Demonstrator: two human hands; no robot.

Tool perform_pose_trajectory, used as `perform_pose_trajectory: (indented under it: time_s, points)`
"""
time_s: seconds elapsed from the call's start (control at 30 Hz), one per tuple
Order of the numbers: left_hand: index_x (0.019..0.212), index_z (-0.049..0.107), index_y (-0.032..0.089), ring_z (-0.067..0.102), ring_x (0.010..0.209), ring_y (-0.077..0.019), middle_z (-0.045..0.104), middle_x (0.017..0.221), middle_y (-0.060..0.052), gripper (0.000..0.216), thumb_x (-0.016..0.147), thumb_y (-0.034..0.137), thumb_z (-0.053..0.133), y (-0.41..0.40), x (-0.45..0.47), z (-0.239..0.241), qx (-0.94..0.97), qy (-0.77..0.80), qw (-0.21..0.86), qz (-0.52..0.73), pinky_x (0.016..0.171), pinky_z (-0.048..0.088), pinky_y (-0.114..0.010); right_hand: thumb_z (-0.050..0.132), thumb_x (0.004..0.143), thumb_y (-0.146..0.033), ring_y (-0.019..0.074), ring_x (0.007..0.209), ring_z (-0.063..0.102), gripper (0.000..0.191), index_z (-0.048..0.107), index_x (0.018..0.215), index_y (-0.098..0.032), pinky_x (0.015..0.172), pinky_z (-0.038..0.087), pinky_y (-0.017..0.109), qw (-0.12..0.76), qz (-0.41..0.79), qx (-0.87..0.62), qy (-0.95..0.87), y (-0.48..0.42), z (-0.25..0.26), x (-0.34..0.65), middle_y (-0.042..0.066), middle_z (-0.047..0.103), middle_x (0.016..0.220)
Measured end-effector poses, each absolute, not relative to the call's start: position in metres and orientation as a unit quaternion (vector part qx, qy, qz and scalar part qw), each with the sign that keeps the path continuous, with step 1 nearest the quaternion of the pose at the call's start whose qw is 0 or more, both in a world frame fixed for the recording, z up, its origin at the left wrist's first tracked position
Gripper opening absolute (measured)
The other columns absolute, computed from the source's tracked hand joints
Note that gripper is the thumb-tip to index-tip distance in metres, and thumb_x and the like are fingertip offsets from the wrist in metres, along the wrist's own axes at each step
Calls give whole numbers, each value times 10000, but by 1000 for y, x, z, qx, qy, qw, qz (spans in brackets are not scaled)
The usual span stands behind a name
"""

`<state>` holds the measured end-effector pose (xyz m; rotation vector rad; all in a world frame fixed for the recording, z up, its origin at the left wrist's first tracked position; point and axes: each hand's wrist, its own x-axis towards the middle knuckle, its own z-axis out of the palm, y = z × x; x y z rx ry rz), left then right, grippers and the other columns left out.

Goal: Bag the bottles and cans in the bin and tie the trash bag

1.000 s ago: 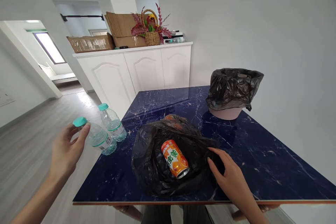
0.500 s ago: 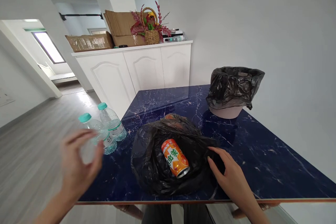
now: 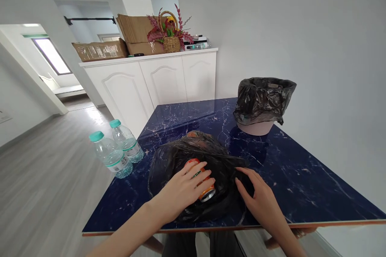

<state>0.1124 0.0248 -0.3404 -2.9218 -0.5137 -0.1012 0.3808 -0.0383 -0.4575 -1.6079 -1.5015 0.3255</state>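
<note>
An orange drink can (image 3: 206,192) lies on a crumpled black plastic bag (image 3: 181,156) near the front edge of a dark blue marble table (image 3: 301,184). My left hand (image 3: 183,188) rests over the can, its fingers wrapped on top of it. To the right, my right hand (image 3: 259,200) presses on the bag's edge with its fingers curled into the plastic. Two clear water bottles with teal caps (image 3: 110,154) (image 3: 126,141) stand at the table's left corner, apart from both hands.
A pink bin lined with a black bag (image 3: 261,104) stands at the table's far right by the wall. White cabinets (image 3: 150,84) behind carry cardboard boxes (image 3: 101,49) and a flower basket (image 3: 170,34). Open wooden floor lies to the left.
My left hand let go of the nearer water bottle, which now stands on the table, and moved right onto the orange can. My right hand stayed on the bag.
</note>
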Motion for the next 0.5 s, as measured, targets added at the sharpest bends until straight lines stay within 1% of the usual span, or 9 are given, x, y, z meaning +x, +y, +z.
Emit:
perform_pose_trajectory:
  time_s: [0.07,0.13,0.23,0.33,0.4,0.5]
  points:
    - [1546,499,234,415,1571,-275,594,1590,-83,583,994,60,572,24,108,-340,-977,-182,64,-92,1321,307,-504,492,1053,-479,324,1292,651,390,638,1337,-254,1103,531,534,443,130,-647,-606,-39,-458,381,122,694,1360]
    - [1560,474,274,477,1530,-272,599,1581,-82,568,1024,110,568,17,99,-335,-959,-219,10,-181,1292,373,-504,495,1051,-491,330,1295,651,396,642,1336,-259,1097,538,537,442,130,-648,-606,-39,-459,381,118,694,1362]
    - [1546,483,330,580,1441,-307,620,1546,-91,602,987,255,696,-3,77,-322,-867,-340,-89,-353,1214,488,-518,490,1050,-534,348,1290,655,423,640,1364,-292,1015,594,523,432,152,-658,-598,-40,-461,382,110,676,1407]
    - [1481,556,354,630,1380,-343,656,1489,-69,633,901,402,805,-25,50,-309,-715,-473,-129,-499,1206,495,-551,493,1040,-596,367,1274,667,470,629,1403,-332,864,654,485,417,185,-669,-587,-41,-463,383,100,645,1468]
    - [1427,604,350,649,1351,-349,698,1418,-48,618,865,486,823,-33,30,-304,-627,-534,-127,-552,1213,487,-556,493,1035,-615,378,1275,668,483,625,1414,-346,795,664,468,411,193,-674,-583,-42,-464,383,95,636,1485]
    - [1337,657,318,679,1297,-361,751,1307,-41,588,825,538,843,-35,-1,-305,-552,-599,-129,-566,1188,507,-565,489,1039,-604,383,1273,669,470,626,1407,-346,795,663,473,411,187,-674,-584,-42,-464,382,95,641,1477]
